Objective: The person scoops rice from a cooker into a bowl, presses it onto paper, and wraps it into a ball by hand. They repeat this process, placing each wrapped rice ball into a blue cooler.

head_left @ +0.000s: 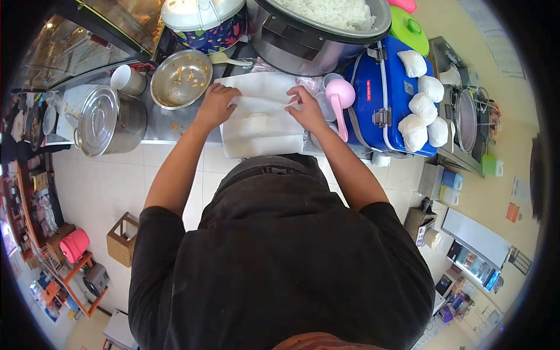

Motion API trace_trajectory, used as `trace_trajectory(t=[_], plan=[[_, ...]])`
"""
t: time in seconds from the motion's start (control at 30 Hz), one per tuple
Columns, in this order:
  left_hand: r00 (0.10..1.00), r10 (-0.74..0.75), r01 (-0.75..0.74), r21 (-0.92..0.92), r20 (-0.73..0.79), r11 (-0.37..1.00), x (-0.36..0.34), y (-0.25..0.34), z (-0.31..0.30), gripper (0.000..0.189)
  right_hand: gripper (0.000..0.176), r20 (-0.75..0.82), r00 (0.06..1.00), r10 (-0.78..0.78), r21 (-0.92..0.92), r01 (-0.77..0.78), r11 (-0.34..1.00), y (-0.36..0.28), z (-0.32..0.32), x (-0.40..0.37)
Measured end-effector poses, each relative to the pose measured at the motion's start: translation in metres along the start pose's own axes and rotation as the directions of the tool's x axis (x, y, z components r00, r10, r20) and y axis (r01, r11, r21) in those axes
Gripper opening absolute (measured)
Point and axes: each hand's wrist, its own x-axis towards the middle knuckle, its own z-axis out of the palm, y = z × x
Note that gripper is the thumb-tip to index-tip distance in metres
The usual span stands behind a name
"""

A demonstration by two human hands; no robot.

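Observation:
A white sheet of paper [262,125] lies on the metal counter in front of my body, with a fold running across its upper part. My left hand [217,106] grips the paper's left edge near the fold, fingers bent and thumb towards the middle. At the right edge, my right hand [307,109] has its thumb and fingers curled on the same fold. A small pale patch shows through the middle of the paper; what it is cannot be made out.
Left are a steel bowl [181,79] with food bits, a white cup [128,80] and a lidded pot [111,121]. Behind stands a large rice cooker [318,41]. A pink scoop [340,95] and a blue cooler [373,87] bearing several white wrapped bundles [422,105] are right.

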Motion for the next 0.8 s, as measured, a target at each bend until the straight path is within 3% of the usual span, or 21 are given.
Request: trace_trajectory(t=[0.07, 0.17, 0.27, 0.37, 0.47, 0.57, 0.8], plan=[[0.990, 0.139, -0.139, -0.044, -0.005, 0.989, -0.004, 0.004, -0.017, 0.024, 0.062, -0.001, 1.000, 0.021, 0.002, -0.021, 1.000, -0.016, -0.011, -0.012], [0.975, 0.208, -0.217, -0.115, -0.082, 0.969, -0.020, 0.016, -0.023, 0.014, 0.071, 0.073, 0.971, -0.226, -0.340, 0.237, 0.910, -0.021, -0.020, -0.023], [0.944, 0.301, -0.314, -0.092, -0.135, 0.945, -0.035, 0.028, -0.015, 0.017, 0.057, 0.036, 0.944, -0.328, -0.531, 0.296, 0.794, -0.047, -0.017, -0.031], [0.935, 0.287, -0.301, -0.040, -0.207, 0.953, -0.051, 0.036, 0.003, 0.017, 0.034, 0.125, 0.856, -0.501, -0.660, 0.449, 0.602, -0.035, -0.010, -0.023], [0.950, 0.190, -0.208, -0.050, -0.248, 0.977, -0.070, 0.041, 0.011, 0.016, 0.020, 0.113, 0.874, -0.473, -0.539, 0.454, 0.710, -0.014, -0.007, -0.027], [0.962, 0.118, -0.134, -0.052, -0.246, 0.990, -0.093, 0.034, 0.021, 0.014, 0.020, 0.115, 0.918, -0.379, -0.516, 0.382, 0.767, 0.000, -0.010, -0.049], [0.986, 0.011, -0.011, 0.002, -0.165, 1.000, -0.115, 0.019, 0.027, 0.013, 0.022, -0.081, 0.929, -0.361, -0.539, 0.264, 0.800, 0.020, 0.005, -0.068]])
